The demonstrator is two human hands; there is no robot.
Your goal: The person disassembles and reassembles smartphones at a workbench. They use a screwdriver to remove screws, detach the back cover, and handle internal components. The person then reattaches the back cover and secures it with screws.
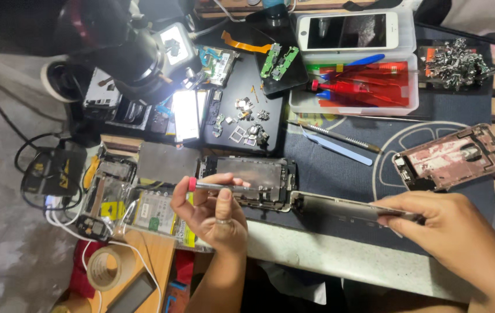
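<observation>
My left hand (212, 211) grips a thin screwdriver (219, 186) with a red cap, its tip resting on an opened phone body (253, 177) lying on the dark mat. My right hand (433, 217) pinches the edge of the phone's lifted screen panel (340, 207), which hinges out to the right of the body. A ring sits on a finger of the left hand.
A clear tray (354, 98) of red and blue tools with a white phone (349, 30) on it stands at the back. A pink phone shell (453, 156), tweezers (340, 138), small parts (247, 124), a microscope lamp (137, 61), tape roll (105, 268) and stacked phone parts (108, 191) surround me.
</observation>
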